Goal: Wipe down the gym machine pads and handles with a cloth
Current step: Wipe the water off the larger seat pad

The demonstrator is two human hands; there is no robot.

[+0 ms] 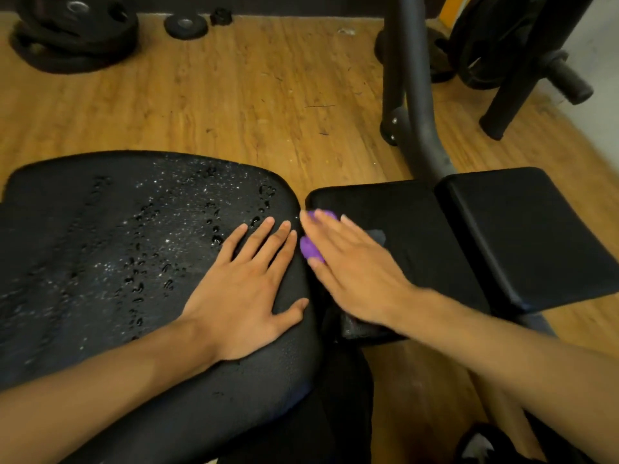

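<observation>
**Forearms (100,396) in, both hands flat, cloth under the right**

Nearest the lens, two bare forearms reach forward over the seat pad (83,229), the wide black cushion that fills the lower left of the view.

The left hand (244,296) lies palm down on the seat pad's right part. Its fingers are straight and slightly spread, the thumb is out to the side, and it grips nothing. Drops (140,262) of liquid bead over the pad's surface to the left of and beyond that hand.

The right hand (355,269) is a little blurred. It rests just past the seat pad's right edge, with its fingers straight and together and laid over the cloth (310,251). The cloth is purple and shows only as two small patches, one by the fingertips and one by the thumb. It sits at the gap between the seat pad and the mid pad (425,229) and is pressed under the flat hand rather than clutched.

Right of the mid pad, further from the seat pad, sits an end pad (529,229), tilted. A dark post (413,95) rises beyond the seat pad's right corner.

Wood floor (234,95) runs beyond the seat pad. Stacked plates (73,31) lie at the far left, with a small disc (185,25) beside them.
</observation>
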